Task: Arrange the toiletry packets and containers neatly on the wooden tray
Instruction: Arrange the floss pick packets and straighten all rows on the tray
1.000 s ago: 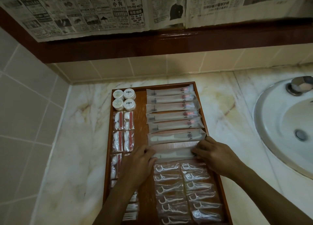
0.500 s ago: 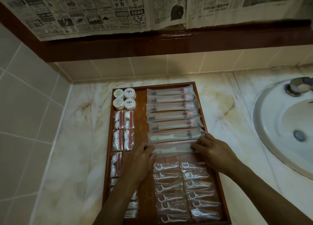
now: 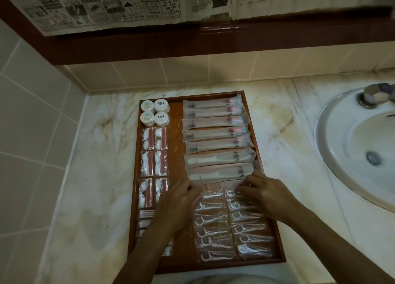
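Observation:
The wooden tray (image 3: 177,155) lies on the marble counter. Its right column holds several long frosted packets (image 3: 215,132), the lowest one (image 3: 218,173) just above my hands. Below them lie two columns of clear floss-pick packets (image 3: 213,230). Round white containers (image 3: 155,112) sit at the tray's top left, with red-and-white packets (image 3: 154,151) under them. My left hand (image 3: 177,202) rests with bent fingers at the left end of the top floss packet. My right hand (image 3: 267,196) touches the top right floss packet with bent fingertips. Small white packets at the tray's lower left are partly hidden by my left forearm.
A white sink (image 3: 352,155) with a metal tap (image 3: 376,94) sits to the right of the tray. A tiled wall rises on the left and behind. Newspaper (image 3: 128,4) hangs above a dark wooden ledge. Marble counter (image 3: 96,177) lies bare left of the tray.
Both hands pushed the lowest long packet up against the row, then drew back down to the top floss packets. The camera moved closer.

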